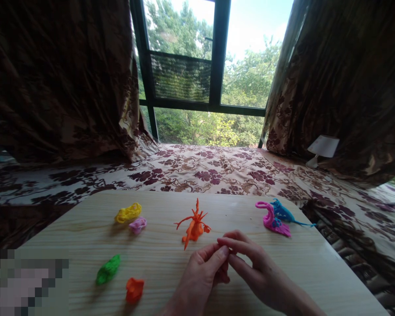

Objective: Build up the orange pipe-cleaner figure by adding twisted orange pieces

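Note:
My left hand (pixel 202 274) is closed, thumb pressed against the curled fingers. Its fingertips meet those of my right hand (pixel 256 259), whose thumb and forefinger come together in a pinch. Whatever lies between the fingers is hidden or too small to make out. Just beyond them stands a spiky orange clay figure (pixel 195 230) with thin branching arms. Nearer the front left are a loose orange clay lump (pixel 134 290) and a green clay lump (pixel 108 269).
On the wooden table (pixel 164 263), yellow clay (pixel 128 212) and pale pink clay (pixel 138 225) lie at the back left. A magenta clay shape (pixel 272 221) and a blue one (pixel 283 212) touch at the back right. A lamp (pixel 323 146) stands on the flowered cloth (pixel 210 169).

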Tool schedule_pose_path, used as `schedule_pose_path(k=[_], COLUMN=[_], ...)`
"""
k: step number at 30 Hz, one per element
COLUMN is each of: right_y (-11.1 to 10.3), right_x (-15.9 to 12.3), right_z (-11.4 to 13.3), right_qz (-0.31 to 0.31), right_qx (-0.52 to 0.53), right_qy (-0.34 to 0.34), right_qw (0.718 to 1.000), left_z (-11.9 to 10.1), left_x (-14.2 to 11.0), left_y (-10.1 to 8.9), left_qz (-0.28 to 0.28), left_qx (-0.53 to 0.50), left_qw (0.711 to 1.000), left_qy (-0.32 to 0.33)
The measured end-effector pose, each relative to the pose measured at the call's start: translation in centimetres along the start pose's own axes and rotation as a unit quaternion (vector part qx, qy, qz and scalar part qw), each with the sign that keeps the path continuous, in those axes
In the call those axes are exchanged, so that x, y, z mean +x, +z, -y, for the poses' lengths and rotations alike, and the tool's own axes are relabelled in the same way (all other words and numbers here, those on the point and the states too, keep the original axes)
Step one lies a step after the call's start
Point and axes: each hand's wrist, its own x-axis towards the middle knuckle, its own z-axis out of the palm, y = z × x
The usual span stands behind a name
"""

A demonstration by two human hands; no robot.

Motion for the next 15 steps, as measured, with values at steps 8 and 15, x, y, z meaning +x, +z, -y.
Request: schedule_pose_path(k=[8,15], right_y=[-0.2,-0.1], right_x=[0.2,0.5], right_z=[-0.6,-1.0], right_qz=[-0.039,-0.088], right_qx=[0.002,-0.014], right_qy=[-0.013,-0.016], right_qw=[0.999,0.996], left_z=[-0.4,-0.6], left_x=[-0.3,-0.5], left_y=[0.2,0.6], left_qz=[0.035,0.042], left_qx=[-0.037,-0.066], left_qw=[0.998,0.996], left_qy=[-0.025,-0.034])
